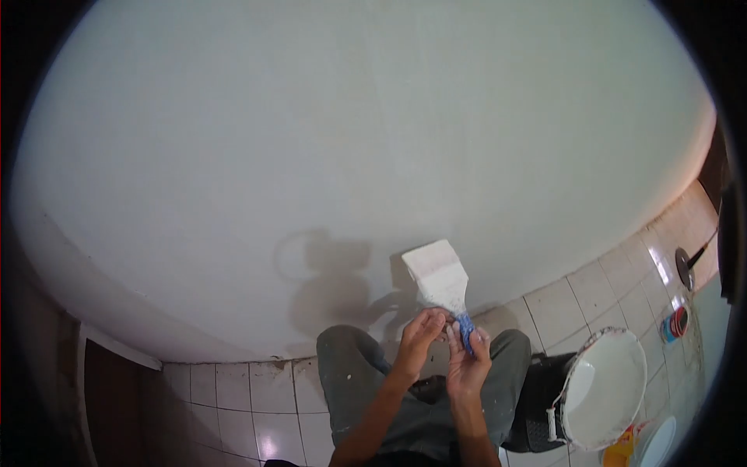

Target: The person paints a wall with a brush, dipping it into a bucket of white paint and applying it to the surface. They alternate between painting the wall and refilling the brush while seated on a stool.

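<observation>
A wide paintbrush (443, 274) with a blue, paint-flecked handle points up and away from me, its bristles coated in white paint. My right hand (469, 364) is closed around the handle, thumb along its side. Against the brush's neck, where handle meets head, the bent fingers of my left hand (421, 336) are pressed together. White smears mark the fingers. Behind the brush stands a pale wall (373, 156), with shadows of my head and hands on its lower part. Both hands are above my knees, in grey trousers (350, 381).
To my right stands a black bucket (545, 401), white paint coating its inside and rim. Beyond it are a small tin (674, 324) and a round dark base (685, 269). A yellow-and-red container (619, 450) sits near a white round item (660, 444). Tiles (276, 432) cover the floor.
</observation>
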The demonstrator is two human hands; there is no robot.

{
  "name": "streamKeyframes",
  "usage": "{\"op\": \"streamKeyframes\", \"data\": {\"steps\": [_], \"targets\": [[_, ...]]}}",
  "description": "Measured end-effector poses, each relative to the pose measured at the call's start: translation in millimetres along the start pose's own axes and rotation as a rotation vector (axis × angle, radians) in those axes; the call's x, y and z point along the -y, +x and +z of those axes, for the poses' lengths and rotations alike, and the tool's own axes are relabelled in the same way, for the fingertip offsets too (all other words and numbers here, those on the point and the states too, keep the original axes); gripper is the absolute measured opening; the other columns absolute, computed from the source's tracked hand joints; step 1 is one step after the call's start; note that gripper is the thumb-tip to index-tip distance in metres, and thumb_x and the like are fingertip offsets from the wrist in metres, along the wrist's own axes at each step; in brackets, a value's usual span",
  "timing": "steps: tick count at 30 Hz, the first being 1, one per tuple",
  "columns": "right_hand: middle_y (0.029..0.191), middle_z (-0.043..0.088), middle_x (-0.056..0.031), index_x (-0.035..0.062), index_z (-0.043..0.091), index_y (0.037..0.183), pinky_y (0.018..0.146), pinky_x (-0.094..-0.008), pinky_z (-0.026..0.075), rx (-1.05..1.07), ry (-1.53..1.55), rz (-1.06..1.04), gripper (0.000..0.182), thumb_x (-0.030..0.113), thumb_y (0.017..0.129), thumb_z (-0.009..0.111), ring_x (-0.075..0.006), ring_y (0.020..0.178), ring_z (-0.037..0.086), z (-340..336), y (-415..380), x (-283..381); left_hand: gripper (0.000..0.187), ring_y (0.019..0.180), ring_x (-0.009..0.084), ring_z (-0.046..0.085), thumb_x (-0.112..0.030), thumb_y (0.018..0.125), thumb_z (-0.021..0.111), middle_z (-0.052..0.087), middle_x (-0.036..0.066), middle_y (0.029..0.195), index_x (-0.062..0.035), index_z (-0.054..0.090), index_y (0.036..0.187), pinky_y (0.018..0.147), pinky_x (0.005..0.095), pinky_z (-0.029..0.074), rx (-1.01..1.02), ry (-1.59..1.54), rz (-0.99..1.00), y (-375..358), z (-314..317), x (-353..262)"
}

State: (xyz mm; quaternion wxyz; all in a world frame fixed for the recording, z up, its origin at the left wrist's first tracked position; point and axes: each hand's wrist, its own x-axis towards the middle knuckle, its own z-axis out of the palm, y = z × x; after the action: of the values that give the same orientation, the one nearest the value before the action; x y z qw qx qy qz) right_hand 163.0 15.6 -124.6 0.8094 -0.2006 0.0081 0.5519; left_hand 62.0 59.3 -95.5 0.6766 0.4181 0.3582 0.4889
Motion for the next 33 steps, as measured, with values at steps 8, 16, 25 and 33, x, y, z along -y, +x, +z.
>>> {"op": "streamKeyframes", "data": {"steps": [8,16,25,33], "targets": [[0.111,0.058,-0.0155,0.0032,0.046,0.099,0.095,-0.0443,0.051,0.066,-0.124,-0.02,0.022,-0.001,0.085,0.063,-0.0255,0.103,0.06,4,-13,-27,0.026,0.088,0.0077,0.054,-0.022,0.095,0.06,0.06,0.002,0.095,0.0003,0.06,0.11,0.078,0.0264,0.045,-0.095,0.055,0.027,7,-8,5],[0.113,0.06,-0.016,0.0022,0.052,0.098,0.088,-0.0398,0.054,0.311,-0.435,-0.079,0.019,0.002,0.085,0.065,-0.0233,0.106,0.059,13,-13,-14,0.028,0.08,0.0068,0.055,-0.023,0.096,0.059,0.061,0.002,0.091,0.0017,0.059,0.111,0.071,0.0231,0.045,-0.265,0.031,0.153,2,4,-7],[0.094,0.066,-0.0123,0.0014,0.058,0.098,0.067,-0.0318,0.056,0.246,-0.763,0.034,0.016,0.014,0.088,0.062,-0.0204,0.087,0.066,-82,59,3,0.026,0.063,0.0081,0.055,-0.023,0.097,0.056,0.061,0.006,0.077,-0.0012,0.056,0.111,0.058,0.023,0.046,-0.308,-0.1,0.154,11,-8,-5],[0.082,0.067,-0.01,0.0001,0.06,0.093,0.057,-0.0285,0.053,0.161,-1.19,0.255,0.009,0.007,0.087,0.058,-0.0174,0.066,0.064,-209,90,-39,0.027,0.059,0.0112,0.054,-0.023,0.097,0.056,0.058,0.006,0.071,-0.0005,0.054,0.111,0.055,0.0259,0.045,-0.304,-0.23,0.146,9,6,-11]]}}
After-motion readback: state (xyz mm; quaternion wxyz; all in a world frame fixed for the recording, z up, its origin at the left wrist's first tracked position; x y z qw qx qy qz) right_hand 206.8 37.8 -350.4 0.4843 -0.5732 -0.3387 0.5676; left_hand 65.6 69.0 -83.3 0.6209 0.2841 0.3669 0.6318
